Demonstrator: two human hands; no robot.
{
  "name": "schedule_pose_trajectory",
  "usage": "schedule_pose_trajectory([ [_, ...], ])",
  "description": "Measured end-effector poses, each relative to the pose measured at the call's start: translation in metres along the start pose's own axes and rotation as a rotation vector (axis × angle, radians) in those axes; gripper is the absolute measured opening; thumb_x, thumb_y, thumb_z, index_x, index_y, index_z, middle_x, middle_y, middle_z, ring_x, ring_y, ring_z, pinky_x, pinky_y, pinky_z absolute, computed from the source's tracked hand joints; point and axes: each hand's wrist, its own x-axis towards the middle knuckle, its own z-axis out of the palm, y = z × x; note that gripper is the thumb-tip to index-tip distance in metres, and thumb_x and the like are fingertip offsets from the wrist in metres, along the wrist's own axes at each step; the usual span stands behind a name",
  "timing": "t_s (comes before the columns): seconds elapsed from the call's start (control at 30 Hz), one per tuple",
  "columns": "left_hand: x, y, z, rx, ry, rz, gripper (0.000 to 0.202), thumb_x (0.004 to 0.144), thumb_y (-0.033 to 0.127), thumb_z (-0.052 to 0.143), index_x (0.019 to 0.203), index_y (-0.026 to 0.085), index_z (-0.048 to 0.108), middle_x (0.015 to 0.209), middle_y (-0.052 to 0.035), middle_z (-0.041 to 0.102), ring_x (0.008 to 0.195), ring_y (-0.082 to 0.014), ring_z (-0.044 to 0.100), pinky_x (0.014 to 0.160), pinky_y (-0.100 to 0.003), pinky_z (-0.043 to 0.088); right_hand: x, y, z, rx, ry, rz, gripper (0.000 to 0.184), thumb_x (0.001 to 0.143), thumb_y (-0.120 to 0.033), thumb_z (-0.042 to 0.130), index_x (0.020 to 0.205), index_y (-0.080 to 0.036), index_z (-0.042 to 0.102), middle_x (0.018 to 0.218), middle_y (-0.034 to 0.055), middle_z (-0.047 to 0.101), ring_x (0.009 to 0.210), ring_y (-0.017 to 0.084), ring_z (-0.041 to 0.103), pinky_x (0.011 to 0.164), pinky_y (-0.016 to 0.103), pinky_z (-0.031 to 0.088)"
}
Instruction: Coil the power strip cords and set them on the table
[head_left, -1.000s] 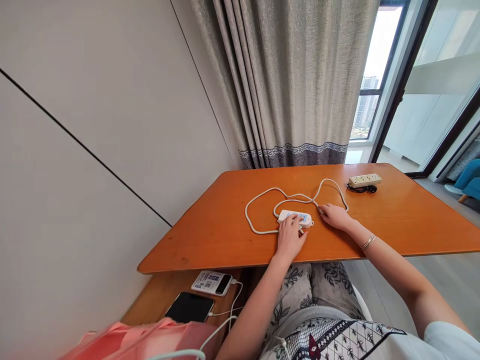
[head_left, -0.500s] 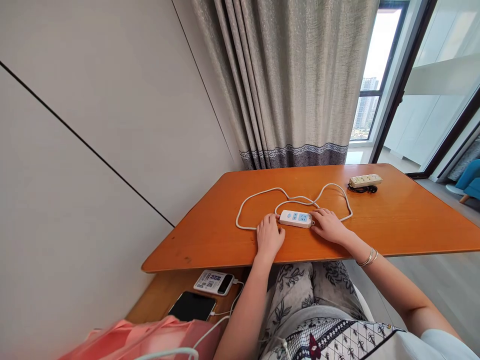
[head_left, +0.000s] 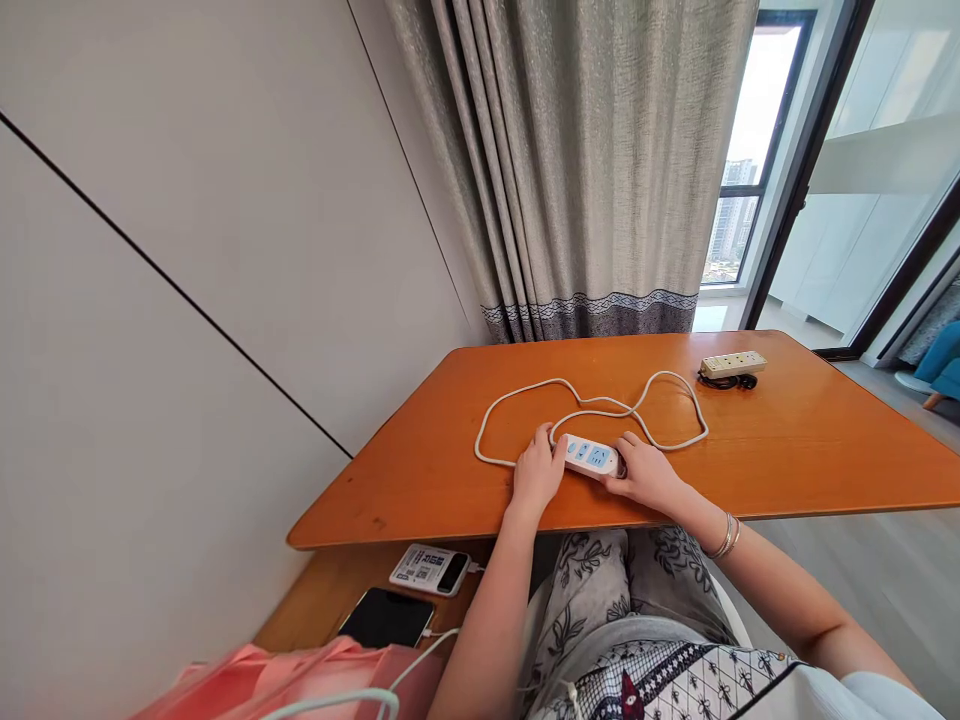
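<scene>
A white power strip point(head_left: 591, 456) with light-blue socket panels lies between my two hands near the table's front edge, slightly turned. My left hand point(head_left: 537, 468) grips its left end, thumb on the near side and fingers behind. Round the right end close the fingers and thumb of my right hand point(head_left: 643, 470). The strip's white cord point(head_left: 566, 384) spreads in loose loops over the table behind it and crosses itself; part of the cord passes under or behind my left hand, where I cannot follow it.
On the orange wooden table point(head_left: 420, 440), a cream power strip point(head_left: 733, 365) with a black bundled cord sits at the far right. Below the left edge lie a white power bank point(head_left: 427, 569), a black phone point(head_left: 386, 618) and a pink bag point(head_left: 315, 680). A curtain point(head_left: 600, 180) hangs behind.
Both hands have closed on the white power strip's ends. The strip has shifted slightly toward me and turned, its right end coming nearer. My right hand has moved nearer and left.
</scene>
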Motion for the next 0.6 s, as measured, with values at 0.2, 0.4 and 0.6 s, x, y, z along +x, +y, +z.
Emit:
schedule_pose_trajectory([
  [0.2, 0.000, 0.012, -0.006, -0.696, 0.110, -0.119, 0.047, 0.086, 0.046, 0.061, 0.124, 0.021, 0.050, 0.111, -0.0119, 0.068, 0.090, -0.0217, 0.070, 0.074, -0.033, 0.054, -0.036, -0.006, 0.026, 0.327, 0.270, -0.084, 0.044, 0.075, -0.030, 0.069, 0.116, -0.023, 0.056, 0.106, 0.0072, 0.061, 0.091, 0.022, 0.065, 0.077, 0.034, 0.057],
  [0.4, -0.007, 0.050, -0.045, -1.326, -0.060, -0.300, 0.034, 0.079, 0.032, 0.070, 0.109, 0.017, 0.066, 0.086, -0.0038, 0.067, 0.054, -0.0046, 0.050, 0.052, -0.020, 0.043, -0.056, -0.003, 0.024, 0.302, 0.327, -0.262, 0.053, 0.075, -0.037, 0.074, 0.124, -0.025, 0.055, 0.114, 0.0117, 0.062, 0.105, 0.027, 0.063, 0.088, 0.043, 0.056],
  [0.6, -0.035, 0.085, -0.063, -1.316, -0.373, -0.216, 0.051, 0.077, 0.049, 0.075, 0.112, 0.012, 0.071, 0.055, 0.0034, 0.057, 0.036, 0.0000, 0.022, 0.037, -0.017, 0.019, -0.054, 0.008, 0.001, 0.259, 0.413, -0.399, 0.063, 0.079, -0.055, 0.074, 0.131, -0.024, 0.055, 0.140, 0.0167, 0.050, 0.130, 0.032, 0.050, 0.106, 0.051, 0.046],
])
